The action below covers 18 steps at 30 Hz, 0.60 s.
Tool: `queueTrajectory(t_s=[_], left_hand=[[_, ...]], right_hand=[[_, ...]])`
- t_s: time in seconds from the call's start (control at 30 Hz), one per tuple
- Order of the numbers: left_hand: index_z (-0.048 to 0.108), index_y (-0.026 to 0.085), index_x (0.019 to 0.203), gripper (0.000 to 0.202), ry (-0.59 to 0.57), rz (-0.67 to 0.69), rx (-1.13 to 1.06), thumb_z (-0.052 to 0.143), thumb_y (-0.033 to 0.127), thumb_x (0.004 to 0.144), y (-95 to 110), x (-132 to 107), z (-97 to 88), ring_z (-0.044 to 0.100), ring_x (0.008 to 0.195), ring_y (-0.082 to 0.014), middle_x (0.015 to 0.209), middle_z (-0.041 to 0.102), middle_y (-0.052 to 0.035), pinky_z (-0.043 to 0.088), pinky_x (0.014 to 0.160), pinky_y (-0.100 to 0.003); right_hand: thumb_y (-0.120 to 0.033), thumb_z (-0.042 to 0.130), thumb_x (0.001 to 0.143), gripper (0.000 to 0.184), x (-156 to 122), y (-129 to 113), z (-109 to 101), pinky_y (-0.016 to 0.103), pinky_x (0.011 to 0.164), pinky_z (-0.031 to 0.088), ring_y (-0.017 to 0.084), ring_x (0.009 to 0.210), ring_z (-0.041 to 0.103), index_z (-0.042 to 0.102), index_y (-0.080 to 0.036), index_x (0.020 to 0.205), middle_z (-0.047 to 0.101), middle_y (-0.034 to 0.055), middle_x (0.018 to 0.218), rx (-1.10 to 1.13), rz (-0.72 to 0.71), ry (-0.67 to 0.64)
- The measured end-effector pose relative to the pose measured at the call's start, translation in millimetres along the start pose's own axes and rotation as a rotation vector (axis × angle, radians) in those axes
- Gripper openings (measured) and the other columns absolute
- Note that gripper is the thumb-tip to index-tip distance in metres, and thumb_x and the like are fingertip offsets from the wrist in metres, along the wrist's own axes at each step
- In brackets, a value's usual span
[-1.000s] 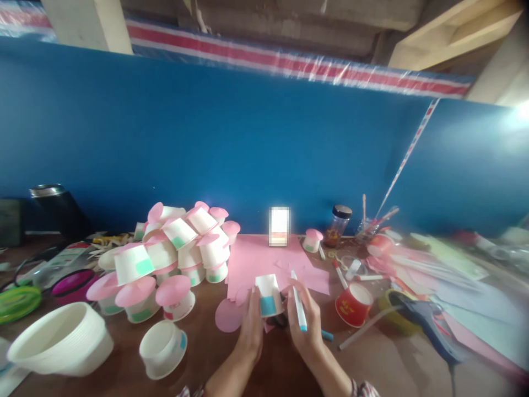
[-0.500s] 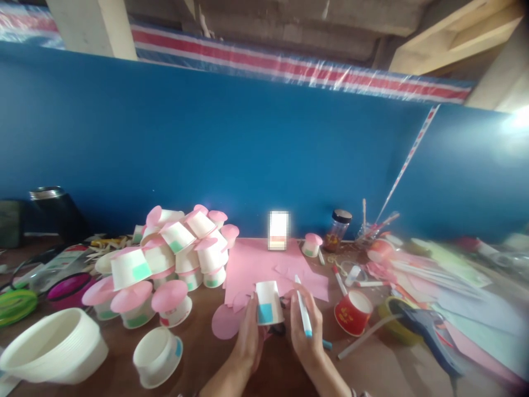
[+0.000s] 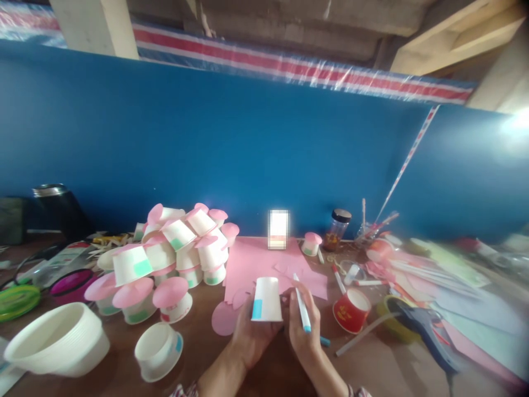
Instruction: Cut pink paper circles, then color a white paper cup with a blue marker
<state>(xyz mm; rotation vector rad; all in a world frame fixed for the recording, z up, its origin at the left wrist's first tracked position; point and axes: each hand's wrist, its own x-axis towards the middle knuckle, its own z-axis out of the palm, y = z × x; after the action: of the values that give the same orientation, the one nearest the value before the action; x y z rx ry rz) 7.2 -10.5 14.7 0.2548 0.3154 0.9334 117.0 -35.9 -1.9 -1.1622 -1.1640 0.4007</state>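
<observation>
In the head view, my left hand (image 3: 250, 337) is closed around a white paper cup (image 3: 268, 298), held upside down with its wide rim toward me. A blue rectangle (image 3: 257, 310) marks the cup's lower left side. My right hand (image 3: 303, 325) grips a white marker with a blue tip (image 3: 302, 309), beside the cup and apart from it. Under both hands lies pink paper (image 3: 248, 259). A blue marker cap (image 3: 325, 342) rests on the table by my right hand. Another white cup with a blue patch (image 3: 158, 351) stands to the left.
Left is a pile of white cups with pink paper discs (image 3: 188, 256), in front of it a stack of white bowls (image 3: 58, 339). On the right are a red paper cup (image 3: 351, 311), a glue gun (image 3: 430, 331) and loose paper sheets (image 3: 467, 309). A lidded jar (image 3: 336, 231) stands behind.
The cup has turned in my left hand, so its blue rectangle has shifted to the left side. The left hand has moved lower under the cup. My right hand still holds the marker.
</observation>
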Motion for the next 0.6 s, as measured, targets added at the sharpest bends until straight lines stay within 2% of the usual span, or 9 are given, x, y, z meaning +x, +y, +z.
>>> queueTrajectory(t_s=[0.07, 0.17, 0.47, 0.6], left_hand=[[0.066, 0.008, 0.087, 0.023, -0.055, -0.059, -0.037, 0.048, 0.023, 0.084, 1.4, -0.4, 0.7, 0.064, 0.084, -0.0227, 0.085, 0.068, -0.0123, 0.05, 0.078, -0.034], [0.066, 0.006, 0.092, 0.031, -0.124, -0.076, -0.052, 0.043, 0.026, 0.087, 2.0, -3.1, 0.8, 0.064, 0.087, -0.0231, 0.09, 0.068, -0.0145, 0.05, 0.077, -0.033], [0.065, 0.007, 0.097, 0.034, -0.155, -0.091, -0.061, 0.043, 0.03, 0.087, 2.6, -5.5, 1.7, 0.064, 0.084, -0.0217, 0.096, 0.068, -0.0147, 0.05, 0.074, -0.03], [0.065, 0.006, 0.097, 0.038, -0.162, -0.111, -0.074, 0.041, 0.034, 0.088, 2.3, -5.3, 1.2, 0.064, 0.081, -0.0204, 0.095, 0.068, -0.0149, 0.049, 0.074, -0.031]], right_hand=[[-0.033, 0.045, 0.092, 0.023, -2.1, 1.4, 1.7, 0.022, 0.048, 0.049, 0.012, 0.055, 0.056, 0.054, -0.018, 0.107, 0.058, 0.0015, 0.072, 0.072, 0.039, -0.031], [-0.036, 0.044, 0.092, 0.027, -4.2, 3.7, 3.6, 0.02, 0.042, 0.047, 0.01, 0.051, 0.054, 0.052, -0.018, 0.111, 0.057, 0.0019, 0.074, 0.149, 0.096, -0.044], [-0.04, 0.047, 0.091, 0.028, -4.7, 6.2, 6.3, 0.018, 0.038, 0.043, 0.008, 0.047, 0.049, 0.052, -0.02, 0.109, 0.053, -0.0009, 0.07, 0.239, 0.199, -0.047], [-0.043, 0.047, 0.09, 0.03, -4.4, 7.2, 5.2, 0.018, 0.037, 0.042, 0.009, 0.046, 0.05, 0.054, -0.02, 0.108, 0.054, -0.0002, 0.07, 0.193, 0.203, -0.037]])
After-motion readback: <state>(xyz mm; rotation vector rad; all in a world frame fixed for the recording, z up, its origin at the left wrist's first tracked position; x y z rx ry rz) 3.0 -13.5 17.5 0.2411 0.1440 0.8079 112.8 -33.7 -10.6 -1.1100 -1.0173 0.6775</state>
